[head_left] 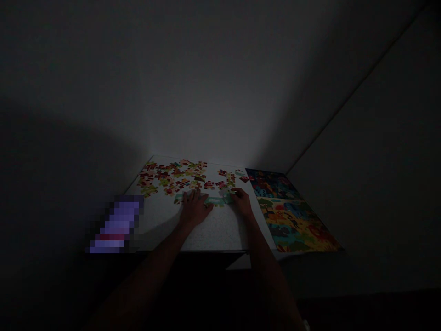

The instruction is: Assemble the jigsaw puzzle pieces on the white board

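A dimly lit white table point(213, 232) carries several loose coloured jigsaw pieces point(175, 177) spread along its far side. A short row of joined pale green pieces point(215, 201) lies nearer me. My left hand point(194, 209) rests flat on the table with fingers spread, touching the left end of that row. My right hand point(241, 202) sits at the row's right end, fingertips curled onto a piece there. Whether it pinches a piece is unclear in the dark.
A colourful picture sheet or box lid point(292, 216) lies at the table's right side, reaching the front edge. A blurred purple object point(117, 225) sits at the left front corner. Walls close in behind and to the right; the room is dark.
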A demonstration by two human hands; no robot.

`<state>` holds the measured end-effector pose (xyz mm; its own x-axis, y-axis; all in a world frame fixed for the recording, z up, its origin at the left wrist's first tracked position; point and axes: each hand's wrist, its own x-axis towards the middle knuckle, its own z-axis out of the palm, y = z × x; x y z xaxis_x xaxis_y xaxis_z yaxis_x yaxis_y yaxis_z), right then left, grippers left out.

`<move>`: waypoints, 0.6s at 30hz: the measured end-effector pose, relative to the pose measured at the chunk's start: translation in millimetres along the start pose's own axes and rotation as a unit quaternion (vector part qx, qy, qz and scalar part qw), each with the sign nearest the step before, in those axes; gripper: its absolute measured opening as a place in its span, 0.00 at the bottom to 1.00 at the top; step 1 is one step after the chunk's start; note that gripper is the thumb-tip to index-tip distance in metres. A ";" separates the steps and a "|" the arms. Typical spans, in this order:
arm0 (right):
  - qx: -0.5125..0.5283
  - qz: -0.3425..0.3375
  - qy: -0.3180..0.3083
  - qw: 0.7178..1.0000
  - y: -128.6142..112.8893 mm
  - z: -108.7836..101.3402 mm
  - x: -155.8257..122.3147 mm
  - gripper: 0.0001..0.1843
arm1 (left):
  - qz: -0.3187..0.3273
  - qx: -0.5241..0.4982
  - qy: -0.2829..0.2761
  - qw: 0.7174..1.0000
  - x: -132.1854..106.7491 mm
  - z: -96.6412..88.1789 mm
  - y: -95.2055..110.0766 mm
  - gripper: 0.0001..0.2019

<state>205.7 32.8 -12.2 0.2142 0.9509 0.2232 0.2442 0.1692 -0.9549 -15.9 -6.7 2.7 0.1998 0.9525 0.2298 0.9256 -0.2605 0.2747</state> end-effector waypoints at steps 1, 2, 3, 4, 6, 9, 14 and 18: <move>0.005 -0.002 0.006 1.000 1.3 -0.6 1.2 0.15 | 0.001 0.000 0.000 1.000 0.1 0.6 -0.3 0.24; 0.014 0.000 0.015 1.000 2.5 -1.2 2.5 0.14 | 0.002 -0.001 0.000 1.000 0.3 1.3 -0.7 0.24; 0.024 0.005 0.025 0.999 3.5 -1.7 3.6 0.15 | 0.002 -0.003 -0.001 1.000 0.5 2.0 -1.0 0.25; 0.034 0.013 0.034 0.999 4.0 -2.1 4.3 0.16 | 0.001 -0.004 -0.002 1.000 0.7 2.4 -1.3 0.25; 0.051 0.029 0.043 0.997 3.7 -2.5 4.6 0.18 | 0.000 -0.005 -0.007 1.000 1.1 2.4 -1.5 0.25; 0.070 0.041 0.037 0.996 1.1 -3.5 2.8 0.25 | -0.002 -0.003 -0.012 1.000 1.3 0.4 -0.6 0.25; 0.059 0.052 0.008 0.997 -1.1 -7.3 2.1 0.36 | -0.005 -0.001 -0.022 1.000 1.5 -1.3 1.2 0.26; 0.058 0.052 0.003 0.997 -0.9 -7.0 3.1 0.32 | -0.013 0.011 -0.018 1.000 2.3 1.2 0.7 0.26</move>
<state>212.7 33.8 -9.2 0.2379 0.9635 0.1224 0.1097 0.0986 -0.9891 -14.4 -4.5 2.3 0.1874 0.9638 0.1895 0.9371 -0.2332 0.2598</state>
